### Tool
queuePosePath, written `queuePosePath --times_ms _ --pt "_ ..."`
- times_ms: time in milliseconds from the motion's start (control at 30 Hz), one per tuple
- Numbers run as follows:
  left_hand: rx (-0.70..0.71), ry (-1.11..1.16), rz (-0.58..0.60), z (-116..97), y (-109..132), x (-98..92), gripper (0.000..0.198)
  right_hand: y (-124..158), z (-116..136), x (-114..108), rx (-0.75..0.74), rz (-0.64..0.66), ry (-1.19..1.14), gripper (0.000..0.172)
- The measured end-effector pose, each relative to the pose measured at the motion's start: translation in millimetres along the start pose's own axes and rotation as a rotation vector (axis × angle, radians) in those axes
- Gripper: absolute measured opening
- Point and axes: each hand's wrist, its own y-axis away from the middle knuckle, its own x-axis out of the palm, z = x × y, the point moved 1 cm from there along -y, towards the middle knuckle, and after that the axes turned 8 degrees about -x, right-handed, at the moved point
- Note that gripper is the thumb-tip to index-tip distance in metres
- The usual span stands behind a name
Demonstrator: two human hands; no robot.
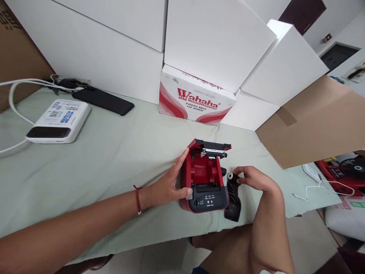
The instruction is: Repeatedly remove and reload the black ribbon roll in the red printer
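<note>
A small red and black printer (pixel 205 182) sits on the pale green cloth near the table's front edge, its lid open and its red paper bay showing. My left hand (pixel 171 182) grips the printer's left side, thumb at the front corner. Just right of the printer lies a black part (pixel 233 199) with a small white roll (pixel 229 177) at its top end. My right hand (pixel 254 178) rests with its fingers curled on that roll and the top of the black part.
White boxes (pixel 216 42) and a red-printed Wahaha carton (pixel 196 101) stand along the back. At the left lie a white device (pixel 58 121), a black phone (pixel 103 99) and white cables. A cardboard flap (pixel 313 125) overhangs the right side. A power strip (pixel 312 173) lies beyond it.
</note>
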Motion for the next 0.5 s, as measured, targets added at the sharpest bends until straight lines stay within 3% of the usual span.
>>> queuePosePath --times_ms 67,167,267,367,500 --pt "-0.002 -0.008 0.0 1.0 -0.3 -0.2 0.117 19.5 2.9 -9.8 -0.045 0.024 -0.049 0.025" --pt "0.017 -0.018 -0.007 2.9 -0.8 -0.2 0.116 43.1 7.9 -23.5 -0.052 -0.064 -0.126 0.047" --pt "0.042 0.006 -0.004 3.4 -0.7 0.0 0.115 39.6 17.5 -23.9 -0.015 -0.131 -0.185 0.06" --pt "0.025 0.025 -0.025 3.9 -0.4 0.1 0.116 24.8 27.4 -18.4 -0.012 -0.149 -0.198 0.062" --pt "-0.01 0.08 -0.03 5.3 -1.9 1.7 0.121 37.8 34.4 -21.8 0.023 -0.339 -0.161 0.057"
